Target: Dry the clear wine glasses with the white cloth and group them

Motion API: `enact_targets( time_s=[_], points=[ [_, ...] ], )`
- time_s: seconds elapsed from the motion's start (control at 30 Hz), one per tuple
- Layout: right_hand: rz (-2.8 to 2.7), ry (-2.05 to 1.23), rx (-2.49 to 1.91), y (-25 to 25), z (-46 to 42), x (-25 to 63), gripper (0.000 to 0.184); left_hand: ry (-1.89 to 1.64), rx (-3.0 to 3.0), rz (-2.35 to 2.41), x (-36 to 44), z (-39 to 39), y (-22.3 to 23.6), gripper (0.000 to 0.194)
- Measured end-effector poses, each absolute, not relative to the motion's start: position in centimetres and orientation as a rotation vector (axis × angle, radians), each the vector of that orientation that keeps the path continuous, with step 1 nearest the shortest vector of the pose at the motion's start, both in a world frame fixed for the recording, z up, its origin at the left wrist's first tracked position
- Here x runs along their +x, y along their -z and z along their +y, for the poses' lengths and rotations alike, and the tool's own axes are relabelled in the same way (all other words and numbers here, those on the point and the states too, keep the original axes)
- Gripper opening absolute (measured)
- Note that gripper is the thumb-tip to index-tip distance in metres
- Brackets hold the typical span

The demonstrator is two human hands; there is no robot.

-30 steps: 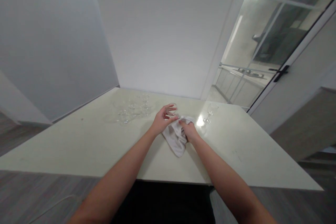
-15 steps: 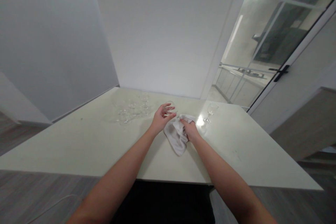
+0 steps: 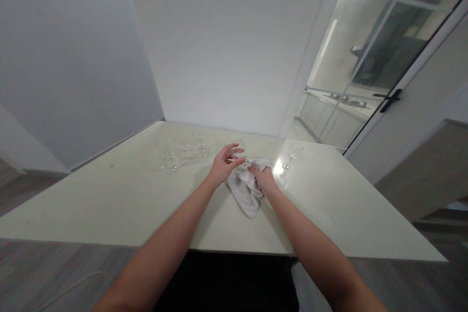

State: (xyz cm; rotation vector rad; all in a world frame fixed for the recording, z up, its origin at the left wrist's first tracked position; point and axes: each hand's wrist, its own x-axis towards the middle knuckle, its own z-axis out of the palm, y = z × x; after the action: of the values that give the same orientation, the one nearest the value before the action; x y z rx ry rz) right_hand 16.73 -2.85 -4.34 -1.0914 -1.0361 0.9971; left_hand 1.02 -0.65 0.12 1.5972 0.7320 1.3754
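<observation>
My left hand (image 3: 222, 166) holds a glass (image 3: 238, 145), right hand (image 3: 263, 180) a cloth (image 3: 243, 192), wiping seemingly unfinished; clustered glasses (image 3: 200, 140) sit at ten o'clock, lone glass (image 3: 294, 150) at two.

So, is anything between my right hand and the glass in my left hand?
Only the white cloth, gripped in your right hand and bunched near the glass your left hand holds. Whether cloth touches glass is unclear. Nothing else visible intervenes.

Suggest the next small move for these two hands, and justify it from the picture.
Probably turn the glass slightly against the white cloth: the left hand holds the glass, and the right hand grips the bunched cloth right beside it.
</observation>
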Motion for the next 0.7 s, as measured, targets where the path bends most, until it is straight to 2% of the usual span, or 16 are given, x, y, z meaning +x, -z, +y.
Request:
enact_targets(
  time_s=[0.2, 0.33, 0.47, 0.6, 0.7],
  points=[
    [-1.184, -0.923, -1.245, 4.6, -3.1, 17.0, 0.031, -1.592, 1.581, 0.844, 0.8, -0.3, -0.2, 0.059],
    [-1.496, -0.966, -1.276, 4.6, -3.8, 16.5, 0.029, -1.743, 1.472, 0.94, 0.2, 0.3, -0.3, 0.06],
    [-1.881, -0.828, -1.148, 4.3, -4.1, 16.1, 0.031, -1.762, 1.486, 0.999, 0.0, 0.3, -0.3, 0.056],
    [-2.0, -0.721, -1.148, 4.4, -3.9, 16.1, 0.036, -1.766, 1.655, 0.915, 0.9, -1.2, -1.1, 0.06],
    [-1.994, -0.73, -1.263, 4.7, -3.8, 16.1, 0.028, -1.692, 1.746, 0.829, 2.6, -2.4, -2.0, 0.062]
  ],
)
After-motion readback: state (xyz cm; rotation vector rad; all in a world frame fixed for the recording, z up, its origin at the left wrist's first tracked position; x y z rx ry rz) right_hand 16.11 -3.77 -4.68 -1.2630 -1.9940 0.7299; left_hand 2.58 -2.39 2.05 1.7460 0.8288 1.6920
